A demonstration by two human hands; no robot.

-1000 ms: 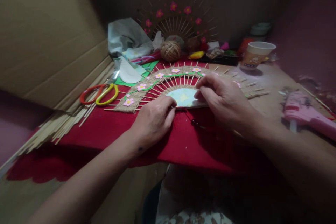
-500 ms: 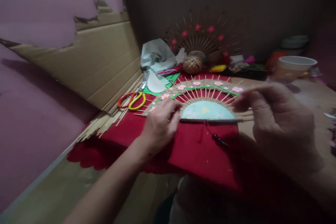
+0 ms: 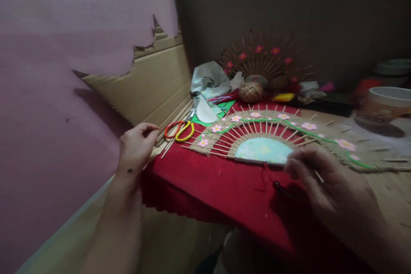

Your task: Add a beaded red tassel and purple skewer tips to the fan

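Observation:
My left hand (image 3: pixel 136 147) is raised at the table's left edge, thumb and fingers pinched together. Whatever it may hold is too small to make out. Just right of it lie scissors (image 3: pixel 179 131) with one red and one yellow handle, on a bundle of thin sticks (image 3: pixel 167 144). My right hand (image 3: pixel 327 184) is also closed in a pinch, over the right end of the light-blue half-round base (image 3: pixel 265 150); its contents are hidden. That base belongs to a fan (image 3: pixel 269 117) of sticks and woven twine, decorated with pink flowers and a green vine. Dark beads (image 3: pixel 278 186) on red thread lie below.
A red cloth (image 3: pixel 205 184) covers part of the table. Torn cardboard (image 3: pixel 154 81) leans on the left wall. Behind the fan are a twine ball (image 3: pixel 251 92), a crumpled bag (image 3: pixel 208 78) and a second flowered fan (image 3: pixel 258 58). A cup (image 3: pixel 385 105) stands right.
My left hand has left the fan's left side and moved left, beyond the scissors. My right hand has lowered toward the base's right end. The view has turned slightly.

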